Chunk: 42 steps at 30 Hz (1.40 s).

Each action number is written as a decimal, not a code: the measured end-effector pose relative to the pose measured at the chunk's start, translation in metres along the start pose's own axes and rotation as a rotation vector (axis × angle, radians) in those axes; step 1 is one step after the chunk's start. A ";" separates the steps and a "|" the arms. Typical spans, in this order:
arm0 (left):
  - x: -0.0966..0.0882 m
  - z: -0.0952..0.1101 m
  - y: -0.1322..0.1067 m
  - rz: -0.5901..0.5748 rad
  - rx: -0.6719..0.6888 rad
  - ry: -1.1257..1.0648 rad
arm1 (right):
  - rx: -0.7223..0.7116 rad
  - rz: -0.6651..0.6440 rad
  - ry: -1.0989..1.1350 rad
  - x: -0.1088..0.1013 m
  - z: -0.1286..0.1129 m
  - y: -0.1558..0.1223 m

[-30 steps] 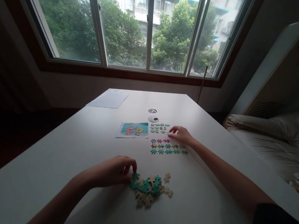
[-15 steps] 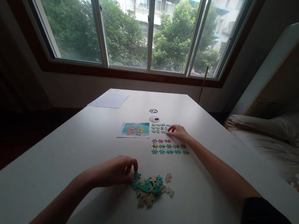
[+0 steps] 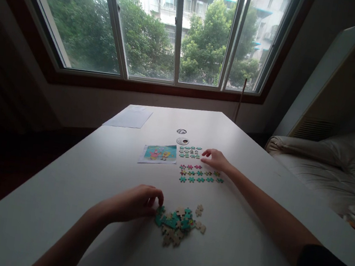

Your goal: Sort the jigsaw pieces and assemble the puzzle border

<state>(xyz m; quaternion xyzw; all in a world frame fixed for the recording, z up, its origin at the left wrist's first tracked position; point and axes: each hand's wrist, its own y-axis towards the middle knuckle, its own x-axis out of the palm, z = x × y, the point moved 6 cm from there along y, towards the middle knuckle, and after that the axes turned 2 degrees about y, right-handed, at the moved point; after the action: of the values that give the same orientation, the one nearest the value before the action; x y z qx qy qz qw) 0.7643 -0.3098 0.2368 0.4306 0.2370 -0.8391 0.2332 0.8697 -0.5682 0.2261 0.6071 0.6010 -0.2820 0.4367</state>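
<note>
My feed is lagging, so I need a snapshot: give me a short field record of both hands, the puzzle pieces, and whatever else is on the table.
left hand: fingers curled at the left edge of the heap of puzzle pieces; grip unclear
right hand: farther out, at the sorted rows of pieces; grip unclear
heap: teal and tan pieces, jumbled
reference picture: flat, left of the rows
also: sheet of paper at the far left; two small round discs beyond the rows
surface: white table

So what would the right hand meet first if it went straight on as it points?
Likely the small group of teal puzzle pieces just ahead of the right hand, though the gap is unclear.
</note>
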 end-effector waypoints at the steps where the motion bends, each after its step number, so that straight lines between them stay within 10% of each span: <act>1: 0.001 -0.001 0.000 0.001 -0.002 0.004 | -0.020 0.011 0.000 -0.002 -0.004 -0.006; 16: 0.002 -0.004 0.006 0.115 0.005 0.034 | -0.317 0.016 0.134 -0.008 -0.065 -0.110; 42: 0.012 0.009 0.019 0.283 0.100 0.208 | -0.512 0.069 0.059 -0.004 -0.086 -0.123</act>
<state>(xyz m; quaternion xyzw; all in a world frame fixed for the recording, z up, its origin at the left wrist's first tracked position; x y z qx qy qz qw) 0.7642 -0.3323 0.2280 0.5552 0.1548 -0.7595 0.3015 0.7331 -0.5079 0.2460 0.5050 0.6440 -0.0880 0.5678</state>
